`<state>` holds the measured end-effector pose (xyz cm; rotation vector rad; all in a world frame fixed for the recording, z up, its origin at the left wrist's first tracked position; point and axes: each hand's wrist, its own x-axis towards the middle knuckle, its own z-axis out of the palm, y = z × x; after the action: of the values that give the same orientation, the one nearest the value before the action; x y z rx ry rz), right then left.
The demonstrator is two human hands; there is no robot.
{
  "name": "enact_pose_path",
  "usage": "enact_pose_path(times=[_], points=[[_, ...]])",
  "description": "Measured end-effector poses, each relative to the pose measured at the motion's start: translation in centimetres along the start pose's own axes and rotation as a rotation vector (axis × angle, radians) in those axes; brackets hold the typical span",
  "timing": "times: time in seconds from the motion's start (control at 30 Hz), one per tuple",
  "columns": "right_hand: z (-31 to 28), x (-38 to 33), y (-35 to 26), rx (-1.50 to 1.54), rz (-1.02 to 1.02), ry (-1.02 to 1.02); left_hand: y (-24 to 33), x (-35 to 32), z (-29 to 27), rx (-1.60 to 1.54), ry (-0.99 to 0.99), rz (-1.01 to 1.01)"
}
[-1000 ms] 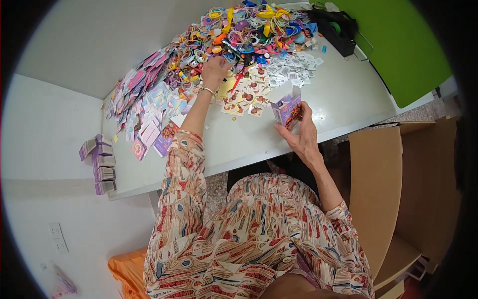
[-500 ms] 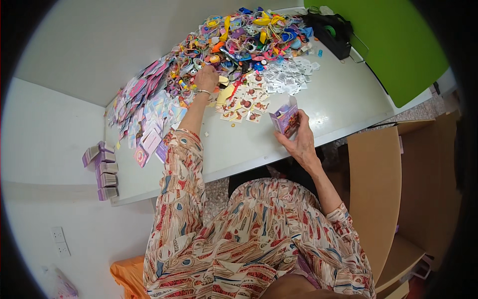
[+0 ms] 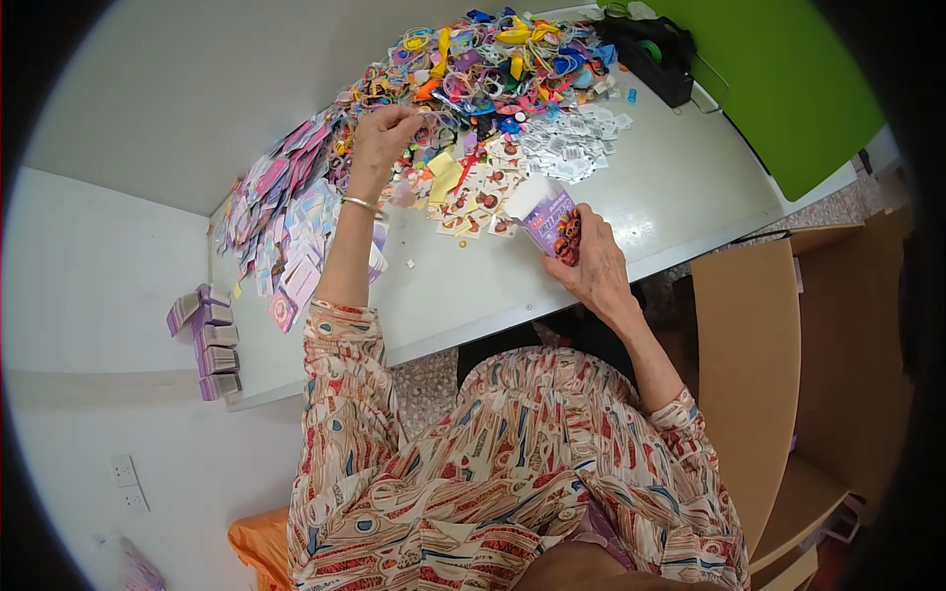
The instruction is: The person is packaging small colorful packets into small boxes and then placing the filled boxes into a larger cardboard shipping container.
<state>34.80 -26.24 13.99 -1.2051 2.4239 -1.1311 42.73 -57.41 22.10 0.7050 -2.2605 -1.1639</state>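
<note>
Far left of the box (image 3: 552, 225), and a little nearer the person, purple packs (image 3: 218, 360) line the left edge of the table (image 3: 443, 310). Between packs and box, and farther back than both, lie cards (image 3: 281, 172) in a loose, overlapping heap. The left hand (image 3: 386, 143), a bangle (image 3: 364, 207) on its wrist, is up at the trinkets (image 3: 473, 74), beyond the box and to its left, well apart from it. Its thumb and fingers are bent together by a pale loop; whether they grip anything I cannot tell. The trinkets spread behind the box; the stickers (image 3: 485, 202) lie just beyond it on its left.

The right hand (image 3: 596, 266) is at the box's right side and clasps it between thumb and fingers, so it is the nearer hand. The box is tilted, its long axis slanting from lower right to upper left, with the white flap at its far end, on the left hand's side. Beyond the box lie the white slips (image 3: 576, 143); to its right and nearer the person stands a carton (image 3: 744, 384).

The cards carry print too small to read. The box front has pale lettering above a reddish picture. The slips bear dark print, also too fine to make out.
</note>
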Motion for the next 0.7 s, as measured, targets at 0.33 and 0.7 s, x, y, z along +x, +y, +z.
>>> enact_pose_path(times=[0.33,0.7], points=[[-0.6,-0.1,0.3,-0.075,-0.011,-0.038,-2.8,-1.9,1.9,0.226,-0.223,0.006],[-1.6,0.0,0.7,0.044,-0.028,-0.047,2.6,-2.7,2.7,-0.23,-0.279,-0.085]])
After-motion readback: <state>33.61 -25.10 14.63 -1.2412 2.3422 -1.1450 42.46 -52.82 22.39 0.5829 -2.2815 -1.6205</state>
